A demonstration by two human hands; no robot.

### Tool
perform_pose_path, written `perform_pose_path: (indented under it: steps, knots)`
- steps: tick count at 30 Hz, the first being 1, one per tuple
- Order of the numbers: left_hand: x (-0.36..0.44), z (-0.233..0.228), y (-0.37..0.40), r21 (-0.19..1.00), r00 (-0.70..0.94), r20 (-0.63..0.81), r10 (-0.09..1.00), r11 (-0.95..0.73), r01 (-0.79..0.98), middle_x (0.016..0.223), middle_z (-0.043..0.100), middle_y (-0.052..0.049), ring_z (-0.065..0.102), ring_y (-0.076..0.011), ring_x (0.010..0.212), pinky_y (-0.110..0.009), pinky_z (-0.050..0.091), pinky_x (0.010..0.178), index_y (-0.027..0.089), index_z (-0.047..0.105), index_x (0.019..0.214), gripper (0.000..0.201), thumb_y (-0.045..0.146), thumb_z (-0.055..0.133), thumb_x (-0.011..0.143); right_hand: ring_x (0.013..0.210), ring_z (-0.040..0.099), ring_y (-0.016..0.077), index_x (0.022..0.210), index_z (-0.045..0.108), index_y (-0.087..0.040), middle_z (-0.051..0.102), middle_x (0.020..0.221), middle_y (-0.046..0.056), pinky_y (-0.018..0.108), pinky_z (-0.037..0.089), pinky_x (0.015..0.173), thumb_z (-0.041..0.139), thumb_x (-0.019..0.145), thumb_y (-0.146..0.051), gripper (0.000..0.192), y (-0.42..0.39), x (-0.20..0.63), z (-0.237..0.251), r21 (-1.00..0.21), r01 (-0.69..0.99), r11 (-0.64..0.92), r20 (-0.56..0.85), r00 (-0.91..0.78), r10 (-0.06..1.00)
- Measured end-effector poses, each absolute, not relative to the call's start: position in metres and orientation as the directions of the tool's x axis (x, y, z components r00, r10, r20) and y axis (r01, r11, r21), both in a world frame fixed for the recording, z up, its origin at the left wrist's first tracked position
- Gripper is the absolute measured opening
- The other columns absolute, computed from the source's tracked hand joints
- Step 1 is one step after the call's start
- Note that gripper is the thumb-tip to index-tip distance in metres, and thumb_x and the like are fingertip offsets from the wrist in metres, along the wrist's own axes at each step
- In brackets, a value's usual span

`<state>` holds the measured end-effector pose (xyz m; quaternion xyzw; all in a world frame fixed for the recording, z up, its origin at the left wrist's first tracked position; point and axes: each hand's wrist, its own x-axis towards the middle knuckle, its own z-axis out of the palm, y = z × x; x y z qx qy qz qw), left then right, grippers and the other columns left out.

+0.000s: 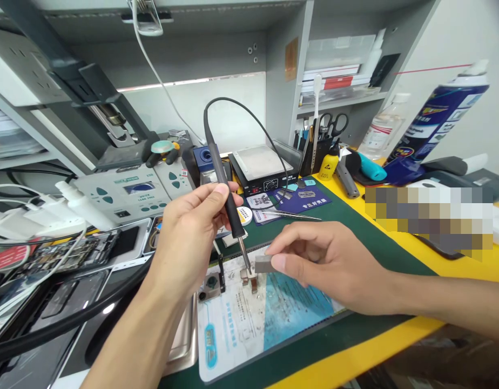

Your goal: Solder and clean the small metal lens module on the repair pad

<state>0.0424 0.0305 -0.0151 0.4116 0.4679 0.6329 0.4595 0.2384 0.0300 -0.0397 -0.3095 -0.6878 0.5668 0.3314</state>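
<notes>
My left hand (196, 216) grips a soldering iron (234, 216) by its black handle, the metal tip pointing down. The tip is at a small metal part with copper-coloured tabs (253, 283), which lies on a white and blue work mat (229, 329). Between thumb and fingers, my right hand (334, 265) pinches a small grey block (264, 264) close beside the iron's tip. Whether the block touches the tip I cannot tell. Left of the metal part is a small component with a black flex strip (211, 289).
Tweezers (294, 214) lie behind my hands, before a black heating plate (261, 165). Opened devices (42, 319) and a thick black cable (71, 321) crowd the left. A yellow bottle (329, 162), a blue spray can (436, 124) and a clear bottle (382, 127) stand at the right back.
</notes>
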Motion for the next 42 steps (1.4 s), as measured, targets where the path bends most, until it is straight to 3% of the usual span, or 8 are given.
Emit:
perform_pose_path:
  steps: [4, 8, 15, 18, 22, 27, 35, 42]
  knots:
    - [0.042, -0.016, 0.031, 0.973, -0.243, 0.087, 0.966, -0.135, -0.185, 0.076, 0.072, -0.002, 0.06, -0.0091, 0.066, -0.016, 0.047, 0.059, 0.016, 0.077, 0.09, 0.021, 0.034, 0.077, 0.079, 0.039, 0.041, 0.0063, 0.086, 0.069, -0.015, 0.053, 0.048, -0.006, 0.018, 0.03, 0.037, 0.073, 0.085, -0.027, 0.012, 0.039, 0.24, -0.033, -0.982, -0.021, -0.187, -0.131, -0.64, 0.757]
    - [0.041, -0.016, 0.031, 0.977, -0.25, 0.077, 0.965, -0.123, -0.173, 0.079, 0.072, -0.002, 0.06, -0.0095, 0.067, -0.017, 0.046, 0.058, 0.017, 0.077, 0.091, 0.024, 0.036, 0.078, 0.078, 0.038, 0.042, 0.0045, 0.081, 0.07, -0.014, 0.058, 0.055, -0.004, 0.016, 0.027, 0.033, 0.074, 0.081, -0.019, 0.007, 0.046, 0.241, -0.027, -0.884, -0.106, -0.455, -0.278, -0.662, 0.695]
    - [0.041, -0.015, 0.03, 0.98, -0.253, 0.063, 0.965, -0.107, -0.165, 0.079, 0.072, -0.003, 0.059, -0.0109, 0.068, -0.019, 0.045, 0.06, 0.016, 0.076, 0.092, 0.028, 0.04, 0.079, 0.076, 0.041, 0.043, 0.0021, 0.082, 0.071, -0.012, 0.06, 0.068, -0.002, 0.015, 0.027, 0.036, 0.073, 0.079, -0.013, 0.003, 0.052, 0.244, -0.025, -0.782, -0.118, -0.612, -0.363, -0.712, 0.601]
    - [0.04, -0.015, 0.031, 0.982, -0.265, 0.07, 0.962, -0.113, -0.15, 0.079, 0.072, -0.003, 0.059, -0.012, 0.068, -0.021, 0.045, 0.061, 0.016, 0.076, 0.092, 0.03, 0.041, 0.079, 0.075, 0.04, 0.041, 0.0029, 0.082, 0.07, -0.014, 0.059, 0.062, -0.004, 0.016, 0.026, 0.036, 0.073, 0.081, -0.017, 0.005, 0.051, 0.245, -0.024, -0.838, -0.078, -0.54, -0.351, -0.68, 0.643]
    - [0.037, -0.015, 0.031, 0.985, -0.279, 0.097, 0.955, -0.132, -0.111, 0.083, 0.071, -0.002, 0.059, -0.0126, 0.072, -0.022, 0.045, 0.063, 0.017, 0.076, 0.093, 0.03, 0.041, 0.078, 0.076, 0.041, 0.04, 0.0063, 0.089, 0.071, -0.014, 0.052, 0.05, -0.006, 0.019, 0.029, 0.04, 0.071, 0.088, -0.029, 0.015, 0.044, 0.245, -0.023, -0.977, 0.154, -0.15, -0.213, -0.581, 0.785]
    - [0.032, -0.017, 0.03, 0.986, -0.261, 0.151, 0.954, -0.163, -0.026, 0.084, 0.071, -0.002, 0.058, -0.0135, 0.075, -0.023, 0.044, 0.066, 0.019, 0.075, 0.095, 0.027, 0.042, 0.074, 0.081, 0.055, 0.04, 0.0098, 0.094, 0.072, -0.016, 0.053, 0.063, -0.003, 0.023, 0.031, 0.048, 0.065, 0.091, -0.033, 0.019, 0.035, 0.242, -0.033, -0.936, 0.307, 0.171, -0.04, -0.577, 0.816]
    - [0.033, -0.023, 0.031, 0.972, -0.234, 0.234, 0.944, -0.219, 0.089, 0.076, 0.067, 0.0, 0.055, -0.0135, 0.07, -0.024, 0.041, 0.061, 0.02, 0.072, 0.084, 0.021, 0.04, 0.068, 0.087, 0.053, 0.043, 0.0102, 0.083, 0.07, -0.018, 0.058, 0.061, -0.002, 0.023, 0.034, 0.046, 0.067, 0.089, -0.03, 0.014, 0.032, 0.232, -0.044, -0.925, 0.329, 0.192, 0.013, -0.474, 0.88]
    - [0.036, -0.02, 0.031, 0.945, -0.242, 0.29, 0.926, -0.236, 0.228, 0.054, 0.048, 0.003, 0.058, -0.0166, 0.07, -0.024, 0.046, 0.063, 0.02, 0.067, 0.074, 0.022, 0.036, 0.066, 0.087, 0.048, 0.043, 0.0078, 0.078, 0.071, -0.019, 0.059, 0.058, -0.004, 0.02, 0.034, 0.042, 0.07, 0.085, -0.024, 0.01, 0.028, 0.226, -0.042, -0.918, 0.344, 0.195, 0.033, -0.424, 0.905]
